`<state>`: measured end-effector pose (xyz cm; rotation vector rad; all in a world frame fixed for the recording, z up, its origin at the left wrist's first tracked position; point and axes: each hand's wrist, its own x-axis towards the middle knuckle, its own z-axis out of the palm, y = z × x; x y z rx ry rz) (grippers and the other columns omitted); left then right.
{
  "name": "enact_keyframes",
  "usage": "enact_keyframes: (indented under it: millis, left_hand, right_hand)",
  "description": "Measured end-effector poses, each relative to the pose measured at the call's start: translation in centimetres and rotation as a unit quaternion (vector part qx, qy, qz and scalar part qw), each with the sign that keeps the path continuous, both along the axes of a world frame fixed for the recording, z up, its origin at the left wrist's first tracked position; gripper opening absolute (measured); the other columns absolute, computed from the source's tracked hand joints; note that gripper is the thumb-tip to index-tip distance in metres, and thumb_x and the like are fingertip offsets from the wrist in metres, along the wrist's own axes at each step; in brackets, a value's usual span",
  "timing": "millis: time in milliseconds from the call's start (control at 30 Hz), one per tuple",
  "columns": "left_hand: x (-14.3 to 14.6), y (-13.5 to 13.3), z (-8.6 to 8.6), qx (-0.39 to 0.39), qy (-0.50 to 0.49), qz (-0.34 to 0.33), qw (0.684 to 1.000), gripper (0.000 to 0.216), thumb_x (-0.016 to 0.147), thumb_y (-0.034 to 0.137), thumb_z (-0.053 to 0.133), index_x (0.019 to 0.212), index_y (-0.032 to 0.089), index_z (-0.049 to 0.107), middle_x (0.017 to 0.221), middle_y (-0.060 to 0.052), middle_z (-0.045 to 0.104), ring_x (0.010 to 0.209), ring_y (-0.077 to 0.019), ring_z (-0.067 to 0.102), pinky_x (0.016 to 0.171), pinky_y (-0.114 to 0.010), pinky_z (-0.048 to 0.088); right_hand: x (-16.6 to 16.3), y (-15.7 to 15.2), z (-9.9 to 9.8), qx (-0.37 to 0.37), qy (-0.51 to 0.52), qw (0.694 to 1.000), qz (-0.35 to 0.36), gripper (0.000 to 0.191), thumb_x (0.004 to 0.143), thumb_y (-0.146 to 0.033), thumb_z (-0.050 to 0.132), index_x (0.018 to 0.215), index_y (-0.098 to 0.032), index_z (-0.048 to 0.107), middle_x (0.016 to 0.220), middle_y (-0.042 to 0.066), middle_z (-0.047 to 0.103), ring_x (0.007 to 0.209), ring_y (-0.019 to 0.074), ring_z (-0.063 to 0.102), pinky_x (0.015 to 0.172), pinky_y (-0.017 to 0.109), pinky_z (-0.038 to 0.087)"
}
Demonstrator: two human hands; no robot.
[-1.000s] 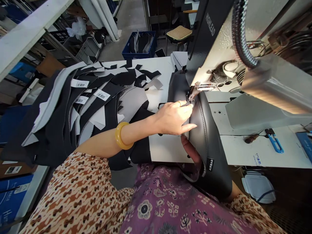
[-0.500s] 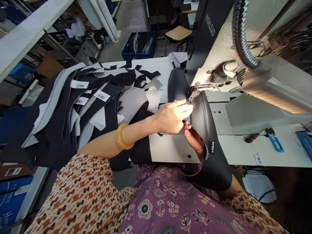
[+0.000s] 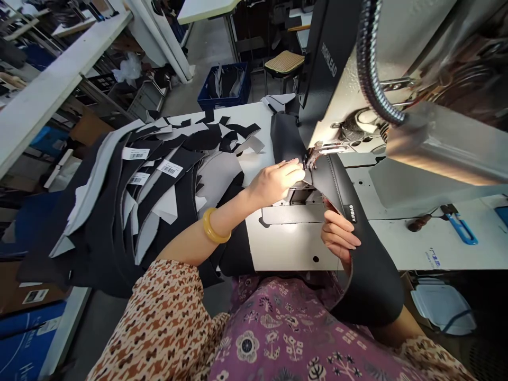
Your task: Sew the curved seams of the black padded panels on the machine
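A black leather-look seat cover (image 3: 373, 275) with an AIRBAG tag (image 3: 351, 213) runs from under the sewing machine's presser foot (image 3: 313, 157) down over my lap. A seam line of stitching shows along it. My left hand (image 3: 275, 182), with a yellow bangle on the wrist, has its fingers closed together on the cover's left edge, right beside the foot. Lower down, my right hand (image 3: 339, 235) reaches up from beneath the cover, its fingers wrapped round the free edge below the tag. The right thumb is hidden behind the material.
Cut black and grey fabric pieces (image 3: 159, 206) with barcode labels are heaped on the left. To the right of the machine lie blue-handled snips (image 3: 460, 225) and a dark-handled tool (image 3: 419, 222). A blue crate (image 3: 224, 84) and a stool (image 3: 284, 62) stand beyond the table.
My right hand has moved down and right along the cover's edge, away from my left hand. The cover now lies pulled aside, showing the machine's metal plate. My left hand has shifted slightly left.
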<state>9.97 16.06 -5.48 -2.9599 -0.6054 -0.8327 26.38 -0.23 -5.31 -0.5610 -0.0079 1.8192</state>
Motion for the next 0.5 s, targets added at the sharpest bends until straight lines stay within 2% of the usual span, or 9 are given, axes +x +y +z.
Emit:
enact_keyframes:
  millis: [100, 167, 300, 500]
  left_hand:
    - [0.2, 0.7, 0.1, -0.004, 0.008, 0.010, 1.000, 0.037, 0.077, -0.004, 0.035, 0.090, 0.013, 0.065, 0.103, -0.005, 0.068, 0.097, -0.0141, 0.064, 0.079, -0.023, 0.053]
    - [0.5, 1.2, 0.1, -0.010, 0.017, 0.024, 1.000, 0.034, 0.079, -0.001, 0.036, 0.088, 0.014, 0.065, 0.098, -0.004, 0.069, 0.087, -0.0132, 0.066, 0.072, -0.022, 0.053]
    - [0.9, 2.3, 0.1, -0.010, 0.033, 0.043, 0.999, 0.033, 0.080, 0.001, 0.038, 0.087, 0.016, 0.066, 0.087, -0.002, 0.069, 0.075, -0.0120, 0.065, 0.062, -0.021, 0.048]
    - [1.0, 3.4, 0.0, -0.026, -0.004, 0.029, 0.999, 0.029, 0.083, 0.007, 0.038, 0.082, 0.015, 0.066, 0.080, -0.002, 0.068, 0.068, -0.0124, 0.063, 0.053, -0.022, 0.039]
  right_hand:
    - [-0.5, 1.3, -0.2, -0.001, 0.035, 0.999, -0.041, 0.037, 0.093, -0.016, 0.020, 0.079, -0.014, 0.054, 0.049, -0.010, 0.039, 0.030, -0.0043, 0.030, 0.031, 0.004, 0.013]
    - [-0.6, 2.2, -1.0, -0.002, 0.021, 0.998, -0.064, 0.031, 0.091, -0.015, 0.028, 0.093, -0.011, 0.059, 0.043, -0.014, 0.034, 0.023, -0.0055, 0.016, 0.028, 0.003, -0.001]
    - [-0.3, 2.8, -2.6, 0.016, -0.032, 0.996, -0.087, 0.021, 0.078, -0.011, 0.053, 0.097, -0.014, 0.061, 0.039, -0.017, 0.033, 0.021, -0.0060, 0.006, 0.026, 0.002, -0.003]
    - [0.5, 2.9, -3.0, 0.004, -0.079, 0.992, -0.094, 0.024, 0.069, -0.009, 0.060, 0.093, -0.015, 0.060, 0.039, -0.018, 0.031, 0.022, -0.0053, -0.004, 0.025, 0.002, -0.005]
